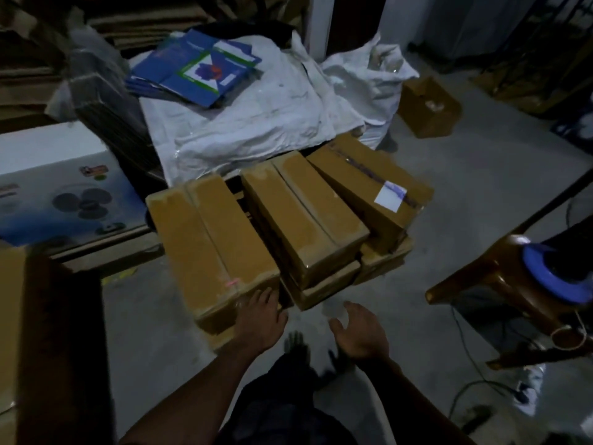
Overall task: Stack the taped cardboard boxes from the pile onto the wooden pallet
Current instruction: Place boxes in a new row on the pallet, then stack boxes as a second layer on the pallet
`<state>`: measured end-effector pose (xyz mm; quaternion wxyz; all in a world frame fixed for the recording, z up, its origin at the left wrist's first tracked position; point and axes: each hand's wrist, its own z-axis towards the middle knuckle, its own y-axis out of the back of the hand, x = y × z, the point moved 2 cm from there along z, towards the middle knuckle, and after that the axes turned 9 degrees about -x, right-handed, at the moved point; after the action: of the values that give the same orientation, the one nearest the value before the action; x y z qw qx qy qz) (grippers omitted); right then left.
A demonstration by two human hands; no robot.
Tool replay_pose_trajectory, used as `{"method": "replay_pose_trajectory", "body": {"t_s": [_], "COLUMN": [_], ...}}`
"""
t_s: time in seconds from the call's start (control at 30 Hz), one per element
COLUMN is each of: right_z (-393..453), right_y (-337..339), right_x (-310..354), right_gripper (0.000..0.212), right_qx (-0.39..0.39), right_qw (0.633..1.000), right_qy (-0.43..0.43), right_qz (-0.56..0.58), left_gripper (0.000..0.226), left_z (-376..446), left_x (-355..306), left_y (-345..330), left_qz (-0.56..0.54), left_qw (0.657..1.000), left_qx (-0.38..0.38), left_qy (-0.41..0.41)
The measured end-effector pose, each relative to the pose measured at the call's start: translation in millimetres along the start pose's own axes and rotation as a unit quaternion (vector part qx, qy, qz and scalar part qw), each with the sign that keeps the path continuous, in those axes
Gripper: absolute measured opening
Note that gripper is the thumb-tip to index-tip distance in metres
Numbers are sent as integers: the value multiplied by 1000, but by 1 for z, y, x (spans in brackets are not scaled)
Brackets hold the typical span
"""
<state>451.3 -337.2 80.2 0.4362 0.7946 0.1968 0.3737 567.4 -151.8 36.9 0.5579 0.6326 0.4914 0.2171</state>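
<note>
**Near box could slip off the stack's edge**

From the head view, we see our left hand (261, 319) resting flat on the near corner of the left taped box (208, 248), fingers straight, gripping nothing. Our right hand (359, 332) hovers open, well apart. A careless push could tip the box onto the floor (481, 187). The boxes are sealed; we cannot tell their contents. The pallet (239, 200) barely shows between them.

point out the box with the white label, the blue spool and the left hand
box with the white label (362, 175), head view, on its taped top face
blue spool (552, 277), head view, on its blue rim
left hand (260, 319), head view, back of the hand
</note>
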Motion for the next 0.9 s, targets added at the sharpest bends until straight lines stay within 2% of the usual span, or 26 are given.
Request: {"method": "replay_pose_trajectory", "body": {"t_s": [0.27,0.4,0.63,0.9], "right_z": [155,226,348,439], "right_y": [87,107,136,159], "right_x": [33,41,43,45], "right_gripper": [55,63,63,66], "right_qx": [-1,32,95,166], "right_qw": [1000,998,983,931], "right_qy": [22,51,147,304], "right_qz": [-16,-22,-59,-118], "left_gripper": [59,59,59,58], "left_z": [136,184,249,280], "left_x": [-45,-61,-99,-159], "left_y": [62,75,58,65], "left_qz": [1,-4,-36,-64], "left_qw": [999,997,980,928], "left_qx": [-25,-33,-44,-83], "left_qy": [27,63,191,357]}}
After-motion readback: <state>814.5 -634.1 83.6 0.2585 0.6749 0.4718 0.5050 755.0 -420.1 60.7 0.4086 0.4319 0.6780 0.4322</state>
